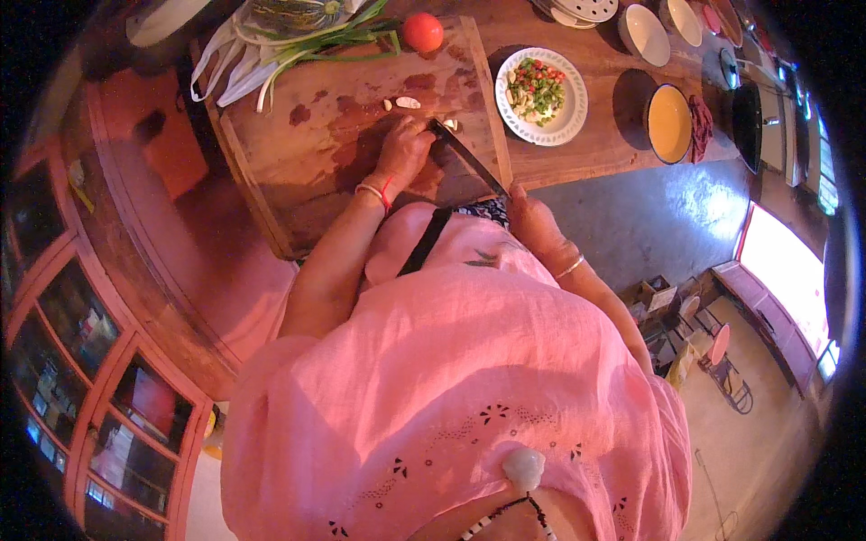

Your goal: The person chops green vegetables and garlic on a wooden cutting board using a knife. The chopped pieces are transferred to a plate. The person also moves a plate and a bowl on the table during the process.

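Observation:
My right hand (538,220) is closed round the handle of a knife (473,160), whose dark blade slants up and left over the wooden cutting board (311,155). Beside the blade's far end rests my left hand (404,152), fingers bent down to the board; whether something is under them is hidden. Small pale pieces, perhaps garlic (451,125), lie just past the knife tip. Two more pale pieces (408,103) lie beyond my left fingers. A white plate (577,101) right of the board holds chopped green, red and pale pieces.
At the board's far edge sit a tomato (423,32), green onions (325,47) and a white plastic bag (250,81) by a green squash (298,12). Farther right on the wooden table (561,162) are an enamel bowl (669,124), a dark red cloth (700,128) and a pale bowl (644,35).

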`<state>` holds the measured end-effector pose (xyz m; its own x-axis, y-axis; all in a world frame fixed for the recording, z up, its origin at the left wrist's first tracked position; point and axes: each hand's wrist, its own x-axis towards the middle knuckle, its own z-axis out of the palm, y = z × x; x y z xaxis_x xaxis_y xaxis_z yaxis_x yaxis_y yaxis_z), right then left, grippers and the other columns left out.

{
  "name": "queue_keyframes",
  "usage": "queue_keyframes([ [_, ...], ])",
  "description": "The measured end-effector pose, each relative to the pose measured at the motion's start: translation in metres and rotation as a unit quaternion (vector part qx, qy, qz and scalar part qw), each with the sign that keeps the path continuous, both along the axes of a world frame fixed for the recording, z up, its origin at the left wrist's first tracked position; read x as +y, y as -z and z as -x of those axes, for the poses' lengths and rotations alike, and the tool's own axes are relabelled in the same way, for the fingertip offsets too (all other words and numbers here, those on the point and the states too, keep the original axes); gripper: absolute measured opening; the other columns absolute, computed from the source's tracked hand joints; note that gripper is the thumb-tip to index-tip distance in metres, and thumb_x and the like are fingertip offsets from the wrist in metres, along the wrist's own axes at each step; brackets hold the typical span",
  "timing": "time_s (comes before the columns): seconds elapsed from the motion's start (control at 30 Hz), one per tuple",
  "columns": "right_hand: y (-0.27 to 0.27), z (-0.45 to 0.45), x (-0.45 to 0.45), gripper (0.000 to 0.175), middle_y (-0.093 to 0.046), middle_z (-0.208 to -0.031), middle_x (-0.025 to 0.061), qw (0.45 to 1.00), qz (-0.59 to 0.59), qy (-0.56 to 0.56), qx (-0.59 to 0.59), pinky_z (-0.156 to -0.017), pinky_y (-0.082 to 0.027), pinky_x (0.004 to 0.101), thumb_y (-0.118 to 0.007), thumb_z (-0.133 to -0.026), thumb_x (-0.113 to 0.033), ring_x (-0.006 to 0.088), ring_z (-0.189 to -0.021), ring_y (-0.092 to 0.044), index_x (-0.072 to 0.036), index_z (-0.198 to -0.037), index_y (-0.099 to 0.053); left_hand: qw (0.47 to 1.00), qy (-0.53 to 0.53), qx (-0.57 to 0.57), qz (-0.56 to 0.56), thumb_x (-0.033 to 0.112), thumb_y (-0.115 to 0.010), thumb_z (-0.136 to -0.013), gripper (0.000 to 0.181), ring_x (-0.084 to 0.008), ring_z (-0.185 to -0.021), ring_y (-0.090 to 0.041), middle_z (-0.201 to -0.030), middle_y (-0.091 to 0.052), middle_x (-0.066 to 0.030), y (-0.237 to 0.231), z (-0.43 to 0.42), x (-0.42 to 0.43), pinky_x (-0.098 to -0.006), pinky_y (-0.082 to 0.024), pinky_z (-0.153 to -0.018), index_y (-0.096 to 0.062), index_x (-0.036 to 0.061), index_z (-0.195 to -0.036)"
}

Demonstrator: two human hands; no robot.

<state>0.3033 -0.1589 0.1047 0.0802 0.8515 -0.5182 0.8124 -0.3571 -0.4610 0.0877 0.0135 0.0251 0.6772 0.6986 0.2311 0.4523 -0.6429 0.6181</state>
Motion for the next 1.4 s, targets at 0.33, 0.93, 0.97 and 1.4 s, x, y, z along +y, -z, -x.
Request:
queue_keyframes([
  [0.33,0.015,0.007,-0.009,0.014,-0.06,-0.067,0.026,0.997,-0.045,0.049,0.034,-0.055,-0.047,0.0556,-0.049,-0.088,-0.012,0.0469,-0.064,-0.059,-0.005,-0.099,-0.044,1.0,-0.002,-0.024,-0.008,0.003,-0.059,-0.075,0.006,-0.0316,-0.088,-0.058,-0.088,-0.062,-0.013,0.009,0.0,0.001,-0.0393,-0.049,-0.079,-0.064,0.0023,-0.078],
  [0.93,0.015,0.009,-0.008,0.016,-0.06,-0.075,0.0282,0.987,-0.081,0.102,0.099,-0.06,-0.047,0.0532,-0.053,-0.088,-0.009,0.0479,-0.074,-0.058,-0.003,-0.101,-0.046,0.995,-0.054,-0.07,0.041,0.001,-0.061,-0.078,0.012,-0.0313,-0.092,-0.06,-0.094,-0.064,-0.0118,0.013,0.008,0.0,-0.0388,-0.049,-0.083,-0.067,0.0034,-0.088],
  [0.97,0.012,0.007,-0.006,0.016,-0.06,-0.074,0.0279,0.988,-0.094,0.087,0.089,-0.06,-0.046,0.0548,-0.053,-0.088,-0.009,0.0477,-0.073,-0.058,-0.003,-0.101,-0.045,0.991,-0.078,-0.092,0.049,0.001,-0.061,-0.078,0.012,-0.0308,-0.092,-0.06,-0.094,-0.064,-0.0114,0.012,0.011,0.001,-0.0382,-0.049,-0.083,-0.067,0.0036,-0.088],
  [1.4,0.019,0.005,-0.01,0.018,-0.061,-0.076,0.0281,0.989,-0.071,0.078,0.102,-0.06,-0.048,0.0548,-0.055,-0.088,-0.012,0.0469,-0.072,-0.06,-0.003,-0.103,-0.048,0.998,-0.032,0.005,0.045,0.007,-0.065,-0.079,0.012,-0.0297,-0.094,-0.057,-0.094,-0.063,-0.01,-0.006,0.036,-0.004,-0.0391,-0.048,-0.083,-0.067,0.0049,-0.091],
])
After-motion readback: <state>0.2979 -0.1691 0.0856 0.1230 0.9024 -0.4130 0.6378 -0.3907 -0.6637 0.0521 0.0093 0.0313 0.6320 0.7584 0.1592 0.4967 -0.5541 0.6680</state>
